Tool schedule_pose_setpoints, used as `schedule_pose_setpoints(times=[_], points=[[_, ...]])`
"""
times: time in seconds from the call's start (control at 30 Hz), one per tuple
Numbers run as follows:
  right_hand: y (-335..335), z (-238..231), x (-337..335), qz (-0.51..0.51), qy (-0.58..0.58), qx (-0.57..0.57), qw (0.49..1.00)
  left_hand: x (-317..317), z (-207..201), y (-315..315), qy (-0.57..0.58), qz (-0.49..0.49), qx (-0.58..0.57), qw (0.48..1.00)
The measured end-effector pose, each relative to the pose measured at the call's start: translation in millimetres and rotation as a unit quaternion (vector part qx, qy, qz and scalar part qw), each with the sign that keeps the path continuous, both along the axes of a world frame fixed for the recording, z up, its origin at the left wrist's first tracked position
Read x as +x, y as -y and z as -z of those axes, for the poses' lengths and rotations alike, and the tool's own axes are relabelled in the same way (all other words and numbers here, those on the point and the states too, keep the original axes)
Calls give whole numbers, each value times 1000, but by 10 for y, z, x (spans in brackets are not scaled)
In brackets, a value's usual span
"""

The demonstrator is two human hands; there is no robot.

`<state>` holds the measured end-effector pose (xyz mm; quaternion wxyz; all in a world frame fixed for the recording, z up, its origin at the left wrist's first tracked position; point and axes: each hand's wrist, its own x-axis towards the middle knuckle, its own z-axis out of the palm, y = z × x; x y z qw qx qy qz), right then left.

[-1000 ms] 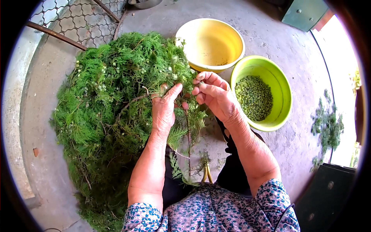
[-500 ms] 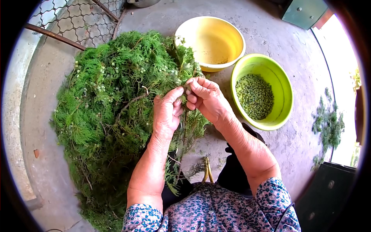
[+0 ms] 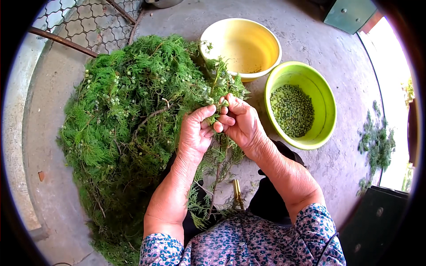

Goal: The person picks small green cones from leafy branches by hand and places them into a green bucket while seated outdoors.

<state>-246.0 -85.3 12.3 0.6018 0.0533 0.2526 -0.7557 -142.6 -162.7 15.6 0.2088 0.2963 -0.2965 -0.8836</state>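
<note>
A leafy evergreen branch (image 3: 218,164) with small pale green cones runs up between my hands, its lower part hanging toward my lap. My left hand (image 3: 195,133) is closed on the branch, thumb and fingers pinched around its stem. Close beside it, my right hand (image 3: 245,126) pinches a small green cone (image 3: 224,103) between thumb and forefinger; whether the cone is still attached cannot be made out. To the left lies a large heap of cut evergreen branches (image 3: 120,106). A lime green basin (image 3: 326,106) to the right holds many loose green cones (image 3: 293,111).
A yellow basin (image 3: 242,46) stands beyond my hands, with a few dark bits in its bottom. Stray sprigs (image 3: 377,137) lie on the floor at the right. A metal mesh grille (image 3: 88,26) is at the far left, a dark green box (image 3: 377,217) at the lower right.
My right hand has shifted slightly right and down, and a green cone now shows at its fingertips. The branch has swung a little to the right; my left hand has barely moved.
</note>
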Motion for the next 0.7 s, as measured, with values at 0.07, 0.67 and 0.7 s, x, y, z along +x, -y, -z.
schedule_pose_setpoints(times=[0.07, 0.67, 0.7], points=[[-2, -23, -18, -14, -4, -6, 1000, 2, 32, 12, 5, -1, -1, 1000], [20, 96, -150, -11, -145, 0, 989, 45, -31, 34, 93, -25, 1, 995], [24, 108, -155, -17, -143, 0, 990, 47, -39, 37, 94, -25, 1, 995]])
